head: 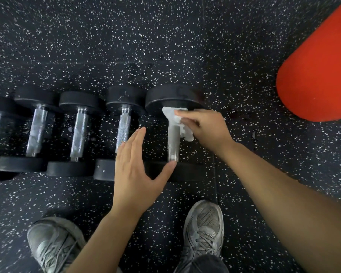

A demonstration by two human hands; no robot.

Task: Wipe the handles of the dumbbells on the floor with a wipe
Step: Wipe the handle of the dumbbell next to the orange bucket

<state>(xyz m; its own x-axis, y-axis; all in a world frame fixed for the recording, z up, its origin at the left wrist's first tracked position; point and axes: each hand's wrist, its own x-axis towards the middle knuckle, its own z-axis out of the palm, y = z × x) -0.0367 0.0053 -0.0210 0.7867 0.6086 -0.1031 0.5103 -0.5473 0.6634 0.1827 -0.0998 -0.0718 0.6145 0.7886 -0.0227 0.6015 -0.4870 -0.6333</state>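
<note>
Black speckled rubber floor [165, 46], smooth red padded cylinder [319, 71] far right. Row of dumbbells [79, 133]: matte black round heads, knurled steel handles. Rightmost dumbbell [173, 142], crumpled white wipe [175, 121] pinched against its handle by right hand [207, 127]. Left hand [134, 170] flat, fingers straight, thumb touching near head.
</note>
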